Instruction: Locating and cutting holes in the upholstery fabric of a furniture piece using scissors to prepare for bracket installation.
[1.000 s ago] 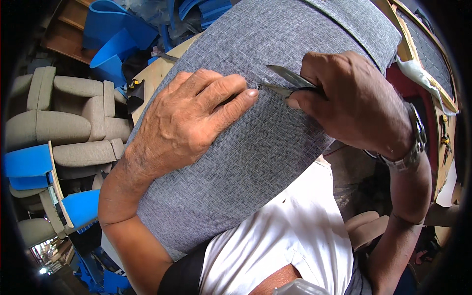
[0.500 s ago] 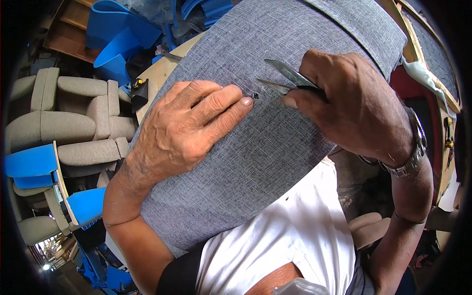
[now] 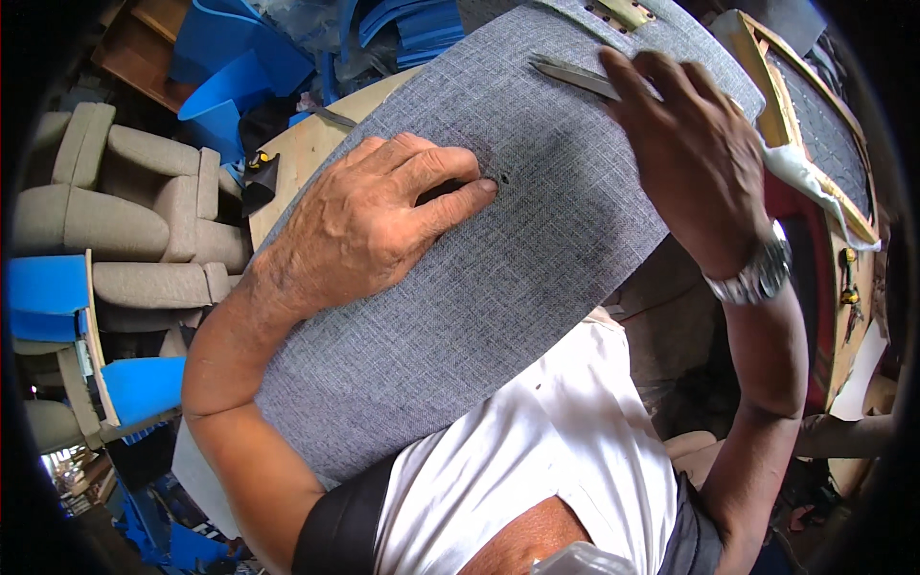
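A long cushion-like panel in grey woven fabric lies in front of me. My left hand rests on it, fingers bent, with thumb and forefinger tips drawn together. Right beside those tips is a small dark hole in the fabric; whatever they pinch is hidden. Higher up and to the right, my right hand grips a pair of scissors. The scissor blades lie nearly together and point to the upper left, over the panel and away from the hole.
Brass-coloured metal plates sit at the panel's far end. Beige sofas and blue sheets are on the left. A wooden board shows under the panel's far left edge. A wooden frame stands at the right.
My right hand has moved up and away from the hole with the scissors, whose blades have come together. My left hand stays by the hole. The panel and surroundings have shifted slightly in view.
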Tool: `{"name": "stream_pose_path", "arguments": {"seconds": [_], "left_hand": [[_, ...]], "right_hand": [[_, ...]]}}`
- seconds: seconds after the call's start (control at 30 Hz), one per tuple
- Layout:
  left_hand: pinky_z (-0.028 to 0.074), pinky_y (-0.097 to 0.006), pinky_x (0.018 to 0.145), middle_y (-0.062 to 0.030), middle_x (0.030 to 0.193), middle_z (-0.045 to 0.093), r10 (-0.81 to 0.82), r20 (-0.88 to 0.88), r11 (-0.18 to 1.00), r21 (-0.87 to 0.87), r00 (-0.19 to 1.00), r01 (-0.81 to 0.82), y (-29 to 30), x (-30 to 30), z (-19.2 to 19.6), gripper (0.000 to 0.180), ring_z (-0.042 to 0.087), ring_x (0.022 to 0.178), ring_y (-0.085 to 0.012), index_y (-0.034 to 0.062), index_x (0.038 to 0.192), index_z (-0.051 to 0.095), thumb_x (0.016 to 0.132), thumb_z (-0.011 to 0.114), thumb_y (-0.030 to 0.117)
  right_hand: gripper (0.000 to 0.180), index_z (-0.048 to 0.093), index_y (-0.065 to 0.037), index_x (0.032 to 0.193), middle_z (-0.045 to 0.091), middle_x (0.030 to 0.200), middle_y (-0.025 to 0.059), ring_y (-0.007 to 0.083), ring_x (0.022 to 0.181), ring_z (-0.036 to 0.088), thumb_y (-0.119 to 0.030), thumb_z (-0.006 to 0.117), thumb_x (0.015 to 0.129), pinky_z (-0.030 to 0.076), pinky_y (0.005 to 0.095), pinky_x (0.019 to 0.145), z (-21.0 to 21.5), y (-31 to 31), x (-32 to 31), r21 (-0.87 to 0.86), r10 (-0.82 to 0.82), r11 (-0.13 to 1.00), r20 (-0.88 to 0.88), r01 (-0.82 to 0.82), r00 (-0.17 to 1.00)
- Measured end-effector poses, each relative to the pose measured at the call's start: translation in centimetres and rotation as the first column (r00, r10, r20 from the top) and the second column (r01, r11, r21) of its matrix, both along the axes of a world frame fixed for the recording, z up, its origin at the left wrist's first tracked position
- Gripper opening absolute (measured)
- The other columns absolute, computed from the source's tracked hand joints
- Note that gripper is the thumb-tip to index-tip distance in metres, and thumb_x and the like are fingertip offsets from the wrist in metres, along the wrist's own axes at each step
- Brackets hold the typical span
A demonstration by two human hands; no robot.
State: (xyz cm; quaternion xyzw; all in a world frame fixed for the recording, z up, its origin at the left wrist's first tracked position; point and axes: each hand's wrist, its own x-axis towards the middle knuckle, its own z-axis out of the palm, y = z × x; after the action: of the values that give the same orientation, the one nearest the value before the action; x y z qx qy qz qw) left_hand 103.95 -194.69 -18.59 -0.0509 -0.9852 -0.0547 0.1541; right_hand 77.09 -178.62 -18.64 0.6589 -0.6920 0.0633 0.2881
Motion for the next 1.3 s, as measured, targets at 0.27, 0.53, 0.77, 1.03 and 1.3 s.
{"name": "stream_pose_path", "arguments": {"seconds": [0.27,0.53,0.77,1.03,1.3], "left_hand": [[0.061,-0.040,0.085,-0.0111,0.115,0.071,0.040,-0.073,0.978,0.209,0.997,-0.024,-1.3,-0.9,0.1,0.028,0.073,0.104,-0.0272,0.0056,0.114,0.071,0.087,0.080,0.003],[0.062,-0.036,0.080,-0.0091,0.113,0.072,-0.027,-0.135,0.997,0.061,0.990,0.036,-1.0,-1.9,0.0,0.030,0.073,0.099,-0.0253,0.0075,0.118,0.072,0.088,0.079,0.003],[0.061,-0.039,0.085,-0.0075,0.122,0.068,-0.056,-0.050,0.998,0.023,0.997,0.057,-1.6,-2.1,0.1,0.037,0.069,0.109,-0.0246,0.0109,0.129,0.074,0.094,0.078,0.018],[0.049,-0.040,0.096,-0.0080,0.118,0.054,0.040,0.204,0.996,-0.090,0.978,-0.022,2.2,-0.7,0.8,0.091,0.051,0.105,-0.0245,0.0137,0.150,0.064,0.094,0.047,0.084],[0.049,-0.040,0.091,-0.0060,0.111,0.053,0.184,0.242,0.982,-0.088,0.953,-0.167,4.6,-0.7,0.3,0.101,0.049,0.097,-0.0224,0.0066,0.156,0.056,0.092,0.050,0.084]], "right_hand": [[0.036,0.070,-0.010,0.131,0.071,0.128,0.0108,0.0313,0.109,0.070,-0.006,0.074,0.096,0.060,0.0416,0.082,1.2,8.5,0.1,0.088,-0.040,0.996,0.253,0.018,0.967],[0.042,0.068,-0.010,0.137,0.070,0.129,0.0134,0.0348,0.115,0.067,0.002,0.067,0.096,0.056,0.0441,0.096,0.4,8.6,-2.9,0.080,-0.051,0.996,0.262,0.031,0.964],[0.040,0.069,-0.009,0.135,0.072,0.125,0.0127,0.0332,0.113,0.067,0.002,0.065,0.097,0.056,0.0437,0.097,0.7,7.8,-4.4,0.135,-0.095,0.990,0.370,0.047,0.924],[0.034,0.071,-0.008,0.132,0.070,0.126,0.0103,0.0320,0.112,0.066,-0.004,0.067,0.099,0.056,0.0424,0.094,0.0,8.1,-4.5,0.115,-0.065,0.993,0.327,0.029,0.943],[0.032,0.073,-0.008,0.129,0.070,0.116,0.0100,0.0299,0.108,0.067,-0.005,0.070,0.097,0.056,0.0410,0.090,-0.3,7.7,-4.7,0.122,-0.063,0.992,0.358,0.020,0.932]]}}
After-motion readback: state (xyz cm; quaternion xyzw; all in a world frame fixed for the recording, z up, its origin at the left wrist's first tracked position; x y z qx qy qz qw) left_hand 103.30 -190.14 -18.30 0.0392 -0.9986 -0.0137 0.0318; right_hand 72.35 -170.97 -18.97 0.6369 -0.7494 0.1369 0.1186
